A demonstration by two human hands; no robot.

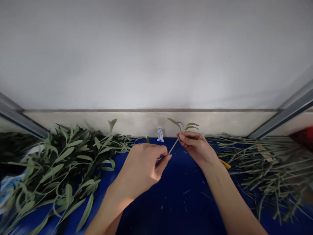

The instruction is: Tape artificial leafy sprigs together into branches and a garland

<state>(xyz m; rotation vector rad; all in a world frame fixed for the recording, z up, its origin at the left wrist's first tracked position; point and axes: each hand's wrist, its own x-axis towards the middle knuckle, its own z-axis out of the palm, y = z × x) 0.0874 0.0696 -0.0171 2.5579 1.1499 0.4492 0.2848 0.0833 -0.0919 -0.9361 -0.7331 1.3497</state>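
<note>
A thin green sprig with a few narrow leaves at its tip is held up above the dark blue tabletop. My right hand pinches it just below the leaves between thumb and fingers. My left hand grips the lower end of the stem with its fingertips. A small pale object shows beneath those fingers, mostly hidden, and I cannot tell what it is. The two hands are close together, with a short stretch of stem showing between them.
A large heap of leafy green branches lies to the left. A pile of thin, mostly stripped stems with paper tags lies to the right, beside a yellow item. A small white tube stands against the pale wall.
</note>
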